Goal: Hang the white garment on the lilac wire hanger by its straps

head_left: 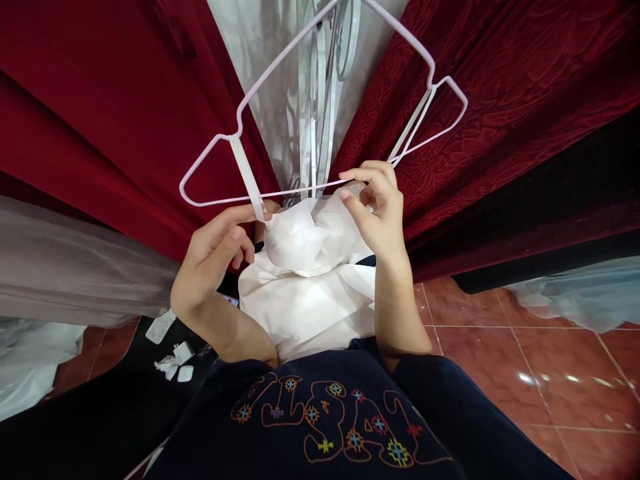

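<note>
Fingers of our left hand (205, 257) reach to the upper edge of a bunched, thin white fabric garment (300, 243), index close against the cloth and thumb apart; whether they grip we cannot tell. Those of our right hand (383, 213) leave a narrow gap between thumb and index at its other upper edge; how firmly they hold we cannot tell either. The garment lies between our hands, just below the bottom bar of a pale lilac, thin-framed hanger (285, 56). From that hanger come a flat white fabric left strap (245, 167) and a slim white right strap (409, 125), whose two runs cross near the bar. We do best to keep our touch light, smooth each band flat without twisting, and spread the bunched folds evenly. Beyond stand a white metal scrollwork frame (320, 87) and deep-red cloth drapes (125, 120)
</note>
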`<action>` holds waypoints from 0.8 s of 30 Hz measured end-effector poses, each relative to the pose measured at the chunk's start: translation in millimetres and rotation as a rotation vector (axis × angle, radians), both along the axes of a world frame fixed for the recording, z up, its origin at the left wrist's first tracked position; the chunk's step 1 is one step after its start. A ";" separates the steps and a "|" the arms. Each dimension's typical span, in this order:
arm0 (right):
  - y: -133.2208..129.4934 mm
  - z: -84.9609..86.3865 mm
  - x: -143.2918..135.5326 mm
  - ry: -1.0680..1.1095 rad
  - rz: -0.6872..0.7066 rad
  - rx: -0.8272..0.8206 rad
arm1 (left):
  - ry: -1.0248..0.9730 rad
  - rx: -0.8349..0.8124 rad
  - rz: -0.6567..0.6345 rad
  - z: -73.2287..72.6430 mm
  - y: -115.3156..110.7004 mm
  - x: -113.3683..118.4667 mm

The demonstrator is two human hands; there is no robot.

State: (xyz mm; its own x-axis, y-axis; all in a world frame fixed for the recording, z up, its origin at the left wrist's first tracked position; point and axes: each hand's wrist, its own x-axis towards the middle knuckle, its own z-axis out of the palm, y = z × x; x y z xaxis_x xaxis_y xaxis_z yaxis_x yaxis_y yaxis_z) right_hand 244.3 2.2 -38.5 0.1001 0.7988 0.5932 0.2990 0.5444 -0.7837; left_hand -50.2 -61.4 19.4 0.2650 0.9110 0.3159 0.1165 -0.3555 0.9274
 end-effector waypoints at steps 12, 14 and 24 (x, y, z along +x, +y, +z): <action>-0.4 -2.7 7.4 -0.049 0.021 0.010 | -0.739 0.226 -0.024 10.1 32.8 35.6; -0.2 -3.4 8.5 -0.065 0.017 0.016 | -0.807 0.278 0.110 9.3 28.7 32.1; -1.8 -12.1 -2.8 -0.100 0.044 0.034 | -0.501 -0.090 0.354 -18.5 35.3 22.3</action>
